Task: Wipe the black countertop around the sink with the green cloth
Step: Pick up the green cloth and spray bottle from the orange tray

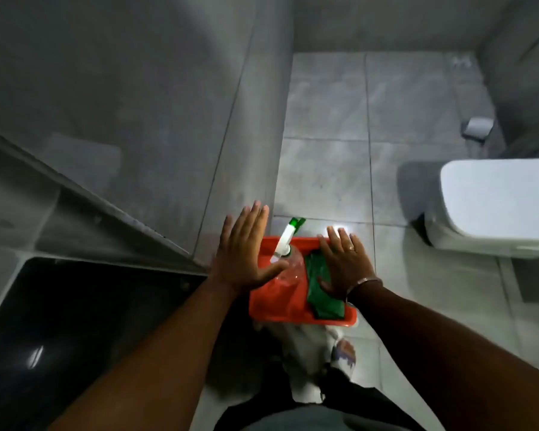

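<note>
A folded green cloth (322,293) lies in the right half of an orange tray (271,309) low in the middle of the view. A clear spray bottle (288,269) with a white and green nozzle lies in the tray's left half. My left hand (245,250) is held flat with fingers spread over the tray's left edge and holds nothing. My right hand (344,262) is spread flat above the cloth's upper part, wearing a ring and a bracelet. The black countertop (75,321) fills the lower left. No sink shows.
A white toilet (495,206) stands at the right on the grey tiled floor (355,135). A grey wall and a glass panel (122,119) rise at the left. The tray rests on something white (305,343) in front of my body.
</note>
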`<act>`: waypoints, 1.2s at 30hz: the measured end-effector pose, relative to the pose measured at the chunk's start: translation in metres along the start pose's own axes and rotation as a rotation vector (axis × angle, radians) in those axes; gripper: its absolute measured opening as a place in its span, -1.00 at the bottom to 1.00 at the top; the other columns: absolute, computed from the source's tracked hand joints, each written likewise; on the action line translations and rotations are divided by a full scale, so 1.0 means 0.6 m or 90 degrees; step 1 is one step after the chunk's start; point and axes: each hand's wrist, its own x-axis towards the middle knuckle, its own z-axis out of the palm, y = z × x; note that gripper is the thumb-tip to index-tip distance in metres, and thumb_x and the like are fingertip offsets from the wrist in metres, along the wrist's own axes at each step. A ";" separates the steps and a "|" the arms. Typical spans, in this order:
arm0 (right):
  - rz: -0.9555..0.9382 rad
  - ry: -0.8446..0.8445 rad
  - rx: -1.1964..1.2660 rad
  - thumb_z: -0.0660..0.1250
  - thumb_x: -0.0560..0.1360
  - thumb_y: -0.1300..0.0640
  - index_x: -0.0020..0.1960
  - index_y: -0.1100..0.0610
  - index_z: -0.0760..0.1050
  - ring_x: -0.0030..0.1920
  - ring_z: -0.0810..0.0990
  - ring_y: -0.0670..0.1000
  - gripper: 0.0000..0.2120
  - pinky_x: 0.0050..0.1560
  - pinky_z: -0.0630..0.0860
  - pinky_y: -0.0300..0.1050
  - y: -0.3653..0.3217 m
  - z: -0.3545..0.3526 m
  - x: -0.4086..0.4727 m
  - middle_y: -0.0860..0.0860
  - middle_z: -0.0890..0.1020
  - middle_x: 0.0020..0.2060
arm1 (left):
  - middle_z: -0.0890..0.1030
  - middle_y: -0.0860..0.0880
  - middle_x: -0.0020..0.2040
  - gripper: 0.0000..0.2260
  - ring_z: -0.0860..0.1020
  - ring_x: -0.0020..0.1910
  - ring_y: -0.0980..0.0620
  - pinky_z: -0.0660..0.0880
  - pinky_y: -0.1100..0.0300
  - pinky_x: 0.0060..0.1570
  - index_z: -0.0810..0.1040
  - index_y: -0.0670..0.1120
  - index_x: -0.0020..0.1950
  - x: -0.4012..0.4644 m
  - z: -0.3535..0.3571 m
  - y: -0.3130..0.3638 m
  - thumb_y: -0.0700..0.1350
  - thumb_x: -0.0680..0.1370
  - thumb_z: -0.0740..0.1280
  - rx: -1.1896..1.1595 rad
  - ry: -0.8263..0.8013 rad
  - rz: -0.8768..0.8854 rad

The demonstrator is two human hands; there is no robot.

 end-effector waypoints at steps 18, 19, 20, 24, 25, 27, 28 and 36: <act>0.787 -0.133 0.569 0.52 0.30 -0.01 0.08 0.17 0.54 0.01 0.63 0.27 -0.56 0.01 0.60 0.06 -0.040 0.227 0.144 0.18 0.65 0.02 | 0.40 -0.25 0.46 -0.39 0.40 0.45 -0.13 0.41 -0.15 0.37 0.26 -0.15 0.50 0.097 0.189 -0.005 0.02 0.51 0.33 -0.521 0.033 0.024; 0.758 -0.161 0.582 0.53 0.28 -0.02 0.05 0.17 0.56 -0.03 0.64 0.26 -0.57 -0.02 0.61 0.06 -0.032 0.230 0.144 0.18 0.67 -0.02 | 0.41 -0.26 0.45 -0.40 0.42 0.43 -0.15 0.44 -0.20 0.33 0.28 -0.19 0.49 0.094 0.188 -0.004 -0.02 0.50 0.33 -0.540 0.028 0.020; 0.711 -0.187 0.594 0.53 0.28 -0.04 0.03 0.17 0.58 -0.06 0.64 0.25 -0.58 -0.03 0.62 0.07 -0.023 0.234 0.144 0.17 0.68 -0.05 | 0.40 -0.26 0.45 -0.41 0.42 0.43 -0.14 0.45 -0.21 0.31 0.27 -0.15 0.50 0.091 0.185 -0.004 -0.04 0.50 0.33 -0.558 0.027 0.012; 0.525 -0.188 0.694 0.42 0.32 -0.07 -0.13 0.08 0.60 -0.15 0.63 0.20 -0.76 -0.10 0.59 0.02 0.003 0.215 0.137 0.09 0.66 -0.23 | 0.31 -0.18 0.53 -0.45 0.34 0.48 0.02 0.38 0.22 0.36 0.25 0.18 0.48 0.093 0.166 0.006 -0.01 0.51 0.34 -0.556 0.053 -0.002; 0.514 -0.140 0.749 0.38 0.35 -0.01 -0.20 0.06 0.57 -0.17 0.62 0.19 -0.86 -0.16 0.56 -0.04 0.005 0.196 0.132 0.07 0.64 -0.29 | 0.32 -0.16 0.52 -0.47 0.36 0.47 0.04 0.38 0.26 0.35 0.27 0.18 0.47 0.095 0.159 0.009 -0.01 0.53 0.33 -0.557 0.058 0.002; 0.557 -0.049 0.928 0.34 0.39 0.11 -0.16 0.09 0.57 -0.14 0.62 0.19 -0.93 -0.19 0.52 -0.09 0.018 0.148 0.124 0.08 0.64 -0.29 | 0.40 -0.17 0.46 -0.50 0.42 0.42 -0.03 0.42 0.05 0.37 0.30 0.09 0.48 0.094 0.148 0.011 0.00 0.55 0.31 -0.590 0.043 -0.004; 0.589 -0.024 1.039 0.32 0.40 0.15 -0.10 0.13 0.58 -0.11 0.62 0.20 -0.88 -0.15 0.53 -0.07 0.031 0.117 0.124 0.12 0.65 -0.25 | 0.45 -0.19 0.43 -0.51 0.45 0.40 -0.07 0.42 -0.06 0.37 0.33 -0.02 0.47 0.096 0.145 0.012 0.00 0.55 0.30 -0.609 0.037 -0.018; 0.448 0.118 1.366 0.13 0.48 0.24 0.14 0.26 0.51 0.11 0.57 0.22 -0.70 0.20 0.47 0.15 0.149 -0.188 0.155 0.22 0.62 0.07 | 0.63 0.01 0.23 -0.68 0.59 0.23 0.00 0.48 0.10 0.26 0.53 -0.06 0.30 0.175 0.075 0.048 -0.10 0.55 0.31 -0.728 0.058 -0.057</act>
